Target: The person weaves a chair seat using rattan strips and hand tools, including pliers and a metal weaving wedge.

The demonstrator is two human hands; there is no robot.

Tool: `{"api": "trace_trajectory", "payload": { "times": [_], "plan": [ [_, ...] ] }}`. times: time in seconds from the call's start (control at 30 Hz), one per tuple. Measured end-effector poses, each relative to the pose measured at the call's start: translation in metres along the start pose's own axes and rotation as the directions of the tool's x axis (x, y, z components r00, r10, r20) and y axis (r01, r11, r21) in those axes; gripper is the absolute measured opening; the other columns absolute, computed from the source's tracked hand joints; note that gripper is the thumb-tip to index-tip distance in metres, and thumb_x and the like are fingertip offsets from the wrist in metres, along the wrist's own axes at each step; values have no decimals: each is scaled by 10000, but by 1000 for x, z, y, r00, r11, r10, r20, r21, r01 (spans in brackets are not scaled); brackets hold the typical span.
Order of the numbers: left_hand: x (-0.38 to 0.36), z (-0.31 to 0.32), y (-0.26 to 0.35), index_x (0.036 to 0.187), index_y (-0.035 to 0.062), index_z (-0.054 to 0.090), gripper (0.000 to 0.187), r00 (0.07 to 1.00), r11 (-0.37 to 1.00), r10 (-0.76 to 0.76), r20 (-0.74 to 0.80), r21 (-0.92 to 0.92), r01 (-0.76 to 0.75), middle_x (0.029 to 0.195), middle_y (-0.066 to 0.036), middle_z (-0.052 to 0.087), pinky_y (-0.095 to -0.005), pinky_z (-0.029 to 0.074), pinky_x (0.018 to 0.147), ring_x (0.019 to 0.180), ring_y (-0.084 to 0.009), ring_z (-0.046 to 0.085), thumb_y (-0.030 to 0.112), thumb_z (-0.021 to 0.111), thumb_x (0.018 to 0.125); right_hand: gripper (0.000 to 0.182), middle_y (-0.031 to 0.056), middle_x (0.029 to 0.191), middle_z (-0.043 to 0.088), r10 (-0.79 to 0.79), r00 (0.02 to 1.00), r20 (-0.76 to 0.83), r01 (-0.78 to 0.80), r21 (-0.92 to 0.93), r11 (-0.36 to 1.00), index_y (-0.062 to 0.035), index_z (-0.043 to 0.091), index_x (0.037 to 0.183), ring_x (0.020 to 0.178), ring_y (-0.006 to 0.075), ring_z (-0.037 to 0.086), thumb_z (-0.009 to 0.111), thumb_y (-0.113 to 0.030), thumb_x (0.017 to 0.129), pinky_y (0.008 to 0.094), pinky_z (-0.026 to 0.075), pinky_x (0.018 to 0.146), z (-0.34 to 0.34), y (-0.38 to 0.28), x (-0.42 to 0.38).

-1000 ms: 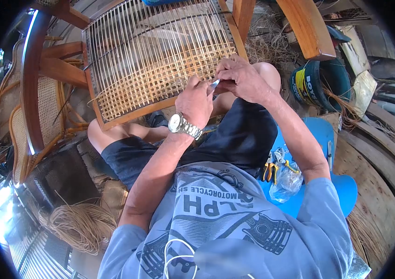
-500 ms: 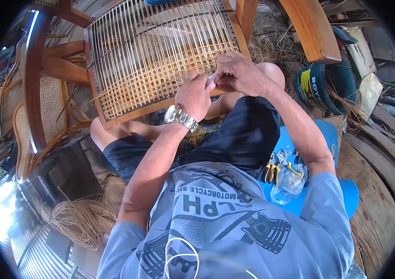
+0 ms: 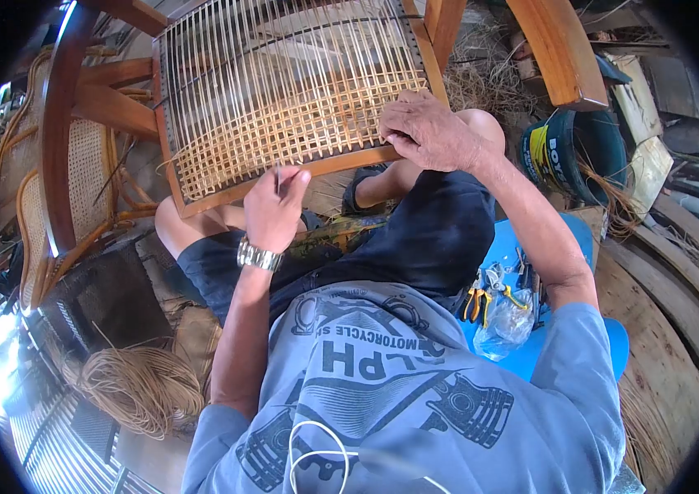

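Observation:
A wooden seat frame [image 3: 316, 168] lies tilted across my knees. Its cane webbing [image 3: 284, 123] is woven in a grid near me, with single parallel strands farther off. My left hand [image 3: 277, 206], with a metal watch [image 3: 258, 256] on the wrist, is held up just below the frame's near edge. Its thumb and fingers are pinched together; whatever is between them is too small to name. My right hand [image 3: 428, 132] rests at the frame's near right corner, fingers curled down on the weave, their tips partly hidden.
Pliers [image 3: 478, 305] and a plastic bag [image 3: 507, 328] lie on a blue surface [image 3: 580, 239] at the right. A dark green bucket [image 3: 588, 152] stands beyond. Coiled cane [image 3: 142, 387] lies lower left, below a cane chair [image 3: 86, 177]. A curved wooden piece [image 3: 559, 53] juts in at the upper right.
My left hand has moved left and down, away from my right hand, along the frame's near edge. My right hand stays at the corner, its fingers now lower over the weave.

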State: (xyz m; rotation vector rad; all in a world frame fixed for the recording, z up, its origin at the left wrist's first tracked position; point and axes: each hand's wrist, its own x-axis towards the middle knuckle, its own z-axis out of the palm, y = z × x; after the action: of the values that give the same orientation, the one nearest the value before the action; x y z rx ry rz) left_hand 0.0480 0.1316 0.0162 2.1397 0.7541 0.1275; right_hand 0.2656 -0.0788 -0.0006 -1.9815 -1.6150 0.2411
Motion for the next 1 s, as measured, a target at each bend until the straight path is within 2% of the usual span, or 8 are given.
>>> {"api": "trace_trajectory", "payload": {
  "times": [0.17, 0.27, 0.33, 0.47, 0.5, 0.53, 0.93, 1.0],
  "plan": [
    [-32, -15, -33, 1005, 0, 690, 245, 985, 951, -152, 77, -260, 167, 788, 16, 656, -230, 471, 636, 697, -46, 556, 234, 717, 937, 83, 74, 883, 556, -6, 998, 58, 1, 79, 997, -64, 581, 894, 921, 284, 543, 612, -113, 833, 421, 428, 895, -8, -2, 4],
    [-38, -14, -35, 1003, 0, 690, 243, 981, 949, -184, 66, -249, 195, 778, 13, 657, -240, 473, 616, 675, -52, 553, 232, 719, 934, 84, 72, 872, 553, -31, 998, 54, 32, -24, 999, -64, 579, 887, 921, 279, 545, 616, -115, 832, 416, 433, 907, -3, -9, 7],
    [-39, -14, -27, 1004, -1, 691, 246, 980, 947, -187, 73, -254, 199, 774, 6, 661, -247, 476, 604, 661, -57, 551, 232, 720, 933, 72, 65, 863, 589, -54, 993, 100, 81, -284, 956, -88, 616, 894, 927, 233, 556, 607, -132, 838, 401, 449, 889, 0, -18, 11],
    [-37, -1, -33, 1006, -6, 691, 253, 991, 966, -113, 77, -225, 128, 761, -27, 676, -273, 483, 575, 620, -76, 554, 233, 721, 927, 110, 70, 867, 615, -78, 986, 144, 123, -333, 935, -71, 638, 935, 926, 229, 586, 628, -149, 858, 393, 473, 881, -6, -18, 7],
    [-36, -1, -29, 1002, -5, 691, 251, 985, 958, -139, 104, -238, 160, 757, -58, 685, -279, 487, 581, 611, -94, 567, 230, 723, 920, 134, 78, 879, 631, 157, 982, 105, -158, 7, 987, -61, 648, 954, 907, 242, 605, 642, -164, 867, 388, 489, 858, -12, -16, 6],
    [-36, 0, -26, 1002, -5, 691, 251, 985, 955, -140, 104, -247, 162, 757, -58, 685, -279, 487, 581, 611, -94, 567, 230, 723, 920, 159, 86, 890, 647, 381, 912, 149, -409, 345, 845, -52, 657, 973, 887, 255, 624, 657, -178, 876, 383, 506, 835, -17, -15, 4],
    [-35, -4, -33, 944, 5, 696, 242, 979, 974, -107, 173, -179, 138, 788, -117, 709, -330, 525, 656, 677, -204, 662, 241, 729, 899, 148, 93, 772, 668, 326, 888, 325, -376, 106, 920, -39, 696, 809, 736, 247, 656, 682, -182, 776, 364, 527, 707, -21, -5, 33],
    [-34, -2, -37, 969, 4, 697, 247, 980, 977, -80, 183, -181, 114, 776, -66, 687, -297, 506, 652, 679, -138, 611, 244, 721, 916, 147, 92, 747, 670, 334, 880, 337, -373, 56, 926, -43, 690, 791, 714, 245, 658, 684, -186, 760, 369, 530, 692, -20, -8, 38]
  ]
}}
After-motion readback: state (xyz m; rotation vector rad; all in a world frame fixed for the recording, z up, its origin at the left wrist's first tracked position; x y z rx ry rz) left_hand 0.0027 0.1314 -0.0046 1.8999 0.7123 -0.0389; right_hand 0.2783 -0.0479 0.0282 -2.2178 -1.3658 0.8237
